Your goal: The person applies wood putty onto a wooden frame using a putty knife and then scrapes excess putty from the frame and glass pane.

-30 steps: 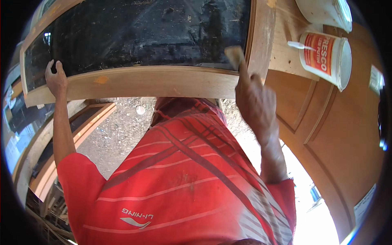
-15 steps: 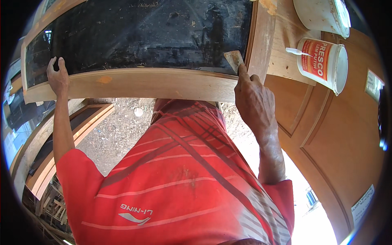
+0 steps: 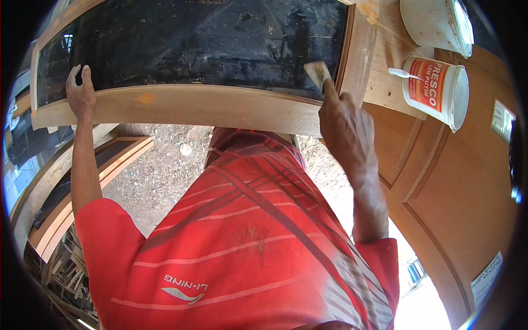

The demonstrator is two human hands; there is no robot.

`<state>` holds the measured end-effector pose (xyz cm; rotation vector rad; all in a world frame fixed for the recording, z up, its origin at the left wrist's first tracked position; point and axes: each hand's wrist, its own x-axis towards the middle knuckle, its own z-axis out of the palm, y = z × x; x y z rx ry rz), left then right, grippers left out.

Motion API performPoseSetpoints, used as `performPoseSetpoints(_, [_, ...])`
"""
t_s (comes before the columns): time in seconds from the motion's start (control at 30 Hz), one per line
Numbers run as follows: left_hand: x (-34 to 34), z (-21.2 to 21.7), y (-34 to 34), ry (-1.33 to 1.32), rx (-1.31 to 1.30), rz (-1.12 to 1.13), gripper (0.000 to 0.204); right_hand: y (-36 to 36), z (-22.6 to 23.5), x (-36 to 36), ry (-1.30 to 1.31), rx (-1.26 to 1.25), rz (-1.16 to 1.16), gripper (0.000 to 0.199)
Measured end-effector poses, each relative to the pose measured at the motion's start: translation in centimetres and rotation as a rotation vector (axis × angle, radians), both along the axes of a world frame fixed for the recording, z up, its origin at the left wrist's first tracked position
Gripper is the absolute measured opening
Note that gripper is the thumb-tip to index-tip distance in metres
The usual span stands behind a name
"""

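Observation:
A wooden frame (image 3: 220, 104) around a dark, scuffed glass panel (image 3: 220, 44) lies in front of me. In my right hand (image 3: 349, 129) is a putty knife (image 3: 317, 73), its wide blade over the panel's near right corner. The fingers wrap round the handle and hide most of it. My left hand (image 3: 81, 93) rests across the near rail towards the frame's left end. Its thumb and fingers are apart and reach over the dark panel, holding nothing. Orange filler patches (image 3: 145, 98) mark the wood.
To the right, a white tub with a red label (image 3: 432, 88) has a white plastic spoon (image 3: 404, 73) against it. A larger white bucket (image 3: 434, 25) stands behind. A brown panelled door (image 3: 440, 181) fills the right side. Another wooden frame (image 3: 110, 165) lies lower left.
My right hand and the putty knife have shifted slightly, and the blade looks more upright. The frame sits a little higher in view. My left hand stays at the same rail.

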<state>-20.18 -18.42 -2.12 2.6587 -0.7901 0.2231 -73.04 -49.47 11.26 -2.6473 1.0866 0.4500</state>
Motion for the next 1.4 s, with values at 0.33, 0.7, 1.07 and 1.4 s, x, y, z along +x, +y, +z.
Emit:
performPoseSetpoints(0.33, [0.0, -0.2, -0.7, -0.057, 0.041, -0.031, 0.06, -3.9, -1.0, 1.7, -0.05, -0.035, 0.141, 0.035])
performPoseSetpoints(0.7, [-0.3, 0.4, -0.3, -0.055, 0.007, -0.042, 0.059, -0.6, -0.4, 0.2, -0.066, -0.069, 0.106, 0.034])
performPoseSetpoints(1.07, [-0.1, 0.3, -0.5, -0.036, 0.01, -0.039, 0.059, 1.6, 0.2, -2.4, 0.003, -0.005, -0.016, 0.041])
performPoseSetpoints(1.4, [-0.7, 0.5, -0.9, -0.016, 0.021, -0.046, 0.059, -2.4, -0.8, -0.9, -0.02, -0.039, -0.098, 0.031])
